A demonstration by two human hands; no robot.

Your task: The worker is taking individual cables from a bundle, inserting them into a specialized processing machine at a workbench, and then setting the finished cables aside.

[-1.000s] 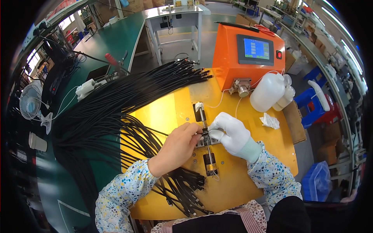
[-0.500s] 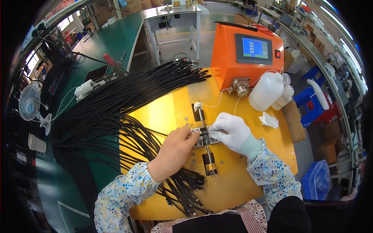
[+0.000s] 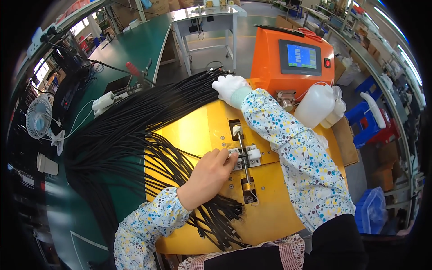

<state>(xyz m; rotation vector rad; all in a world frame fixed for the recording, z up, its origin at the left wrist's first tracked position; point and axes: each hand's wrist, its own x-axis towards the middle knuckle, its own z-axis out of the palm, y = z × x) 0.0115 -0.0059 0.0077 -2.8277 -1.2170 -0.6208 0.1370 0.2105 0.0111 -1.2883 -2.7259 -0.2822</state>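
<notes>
Stretches the gloved right hand (image 3: pixel 230 88) to the far edge of the yellow surface (image 3: pixel 270 207), with fingers bent over the tip end of the upper black cable bundle (image 3: pixel 171 105); cannot tell whether grasping a cable or only touching. Rests the bare left hand (image 3: pixel 208 174) near the middle of the yellow surface, with thumb and forefinger drawn together at the left side of the metal fixture (image 3: pixel 256 161); cannot tell whether pinching a cable there. Has a slim metal rod (image 3: pixel 241 142) crossing the fixture, slanting from far edge toward near edge. Has the upper bundle sweeping in from the green surface (image 3: pixel 130 48) over the far left corner, and the lower black cables (image 3: pixel 220 220) fanned across the left edge, with tips toward the near edge. Has the orange machine (image 3: pixel 268 58) at the far right corner, with its screen (image 3: pixel 300 58) lit blue, and a white bottle (image 3: pixel 313 104) just beside it, near the right edge
</notes>
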